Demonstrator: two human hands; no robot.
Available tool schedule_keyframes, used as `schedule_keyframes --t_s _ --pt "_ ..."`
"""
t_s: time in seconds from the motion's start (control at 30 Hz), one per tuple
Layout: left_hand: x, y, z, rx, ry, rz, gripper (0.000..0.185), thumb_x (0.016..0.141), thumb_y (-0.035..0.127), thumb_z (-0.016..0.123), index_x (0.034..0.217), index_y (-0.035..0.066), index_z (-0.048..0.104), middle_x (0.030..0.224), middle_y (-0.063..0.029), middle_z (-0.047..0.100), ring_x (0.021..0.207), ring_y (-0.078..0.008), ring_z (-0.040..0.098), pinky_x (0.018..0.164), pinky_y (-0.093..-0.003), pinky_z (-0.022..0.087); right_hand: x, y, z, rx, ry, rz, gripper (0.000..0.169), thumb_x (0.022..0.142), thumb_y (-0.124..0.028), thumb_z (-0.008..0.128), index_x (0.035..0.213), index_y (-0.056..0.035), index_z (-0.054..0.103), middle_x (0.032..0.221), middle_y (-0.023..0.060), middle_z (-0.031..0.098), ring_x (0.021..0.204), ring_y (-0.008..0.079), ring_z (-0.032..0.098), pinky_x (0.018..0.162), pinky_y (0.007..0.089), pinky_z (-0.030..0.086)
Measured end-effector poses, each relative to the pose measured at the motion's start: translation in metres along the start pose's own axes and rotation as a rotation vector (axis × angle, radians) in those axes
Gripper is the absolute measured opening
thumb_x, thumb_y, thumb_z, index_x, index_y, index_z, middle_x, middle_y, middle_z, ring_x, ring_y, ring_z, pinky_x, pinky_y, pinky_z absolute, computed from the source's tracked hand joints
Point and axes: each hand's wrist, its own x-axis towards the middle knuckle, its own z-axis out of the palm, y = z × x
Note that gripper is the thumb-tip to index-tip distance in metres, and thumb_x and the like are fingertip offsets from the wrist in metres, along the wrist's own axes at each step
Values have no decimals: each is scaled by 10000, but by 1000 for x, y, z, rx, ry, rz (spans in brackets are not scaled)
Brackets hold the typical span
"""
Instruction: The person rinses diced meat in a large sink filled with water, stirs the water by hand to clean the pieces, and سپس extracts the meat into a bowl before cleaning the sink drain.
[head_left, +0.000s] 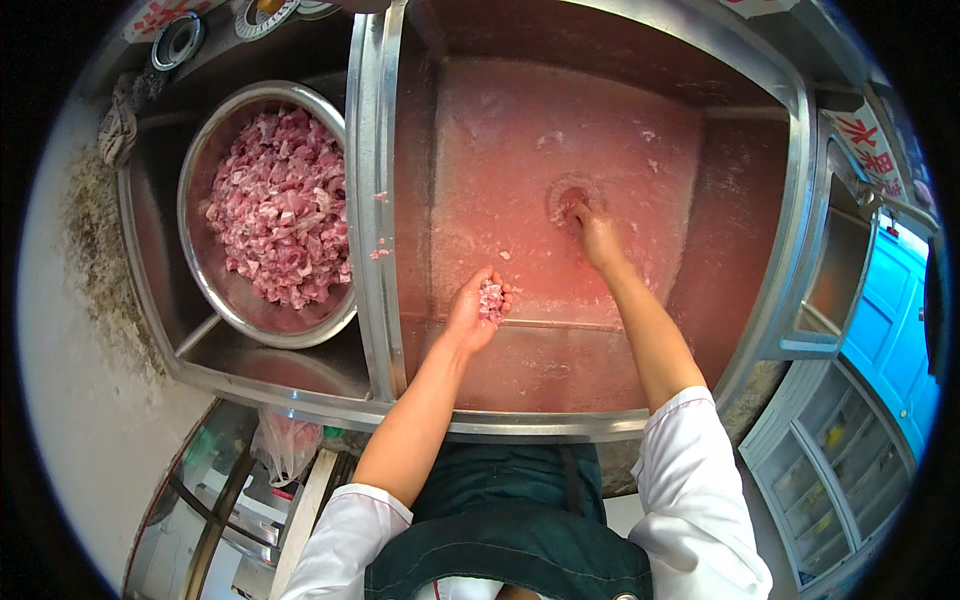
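Note:
My left hand (480, 309) is cupped, palm up, around a small heap of raw meat pieces (491, 301), low over the near part of a large stainless steel sink basin (420, 247). Farther forward and to the right, my right hand (592, 225) points down at the drain area (576, 196), its fingertips around something reddish that I cannot make out. Pinkish liquid and small scraps cover the basin floor. In the smaller basin at the left, a round steel bowl (196, 262) holds a large heap of chopped raw meat (281, 206).
A steel divider (379, 300) with a few meat scraps separates the basins. A cloth (118, 124) hangs at the far left corner, near a metal drain ring (178, 41). A plastic bag (287, 442) hangs below the left basin. A glass-doored cabinet (832, 457) stands at the right.

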Motion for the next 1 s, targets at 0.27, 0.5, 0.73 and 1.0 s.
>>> schedule_keyframes --t_s 0.27,0.5,0.73,1.0 --pt "7 -2 -11 -64 143 98 228 926 261 516 777 91 545 743 -68 602 670 -163 587 525 -256 475 -44 -129 -45 361 -342 -515 305 823 -145 669 1101 -26 628 990 200 652 963 258 635 795 381 530" --pt "3 3 2 -51 90 40 217 914 255 532 769 93 530 731 -53 588 630 -158 554 511 -246 454 109 -77 -27 -30 234 -182 295 826 -157 623 1098 -49 594 1103 250 576 945 381 606 788 423 508" --pt "5 5 -8 -98 125 42 208 922 256 509 784 104 542 736 -46 591 627 -155 555 510 -244 459 45 -83 44 325 -45 -281 180 846 -97 549 982 -2 621 960 193 638 841 348 635 737 419 511" --pt "21 -5 -29 -61 175 137 211 935 277 478 870 93 558 775 -42 601 724 -156 594 646 -280 499 -44 -167 -66 607 -198 71 148 905 -116 557 980 -19 639 884 109 615 773 239 617 693 332 500"
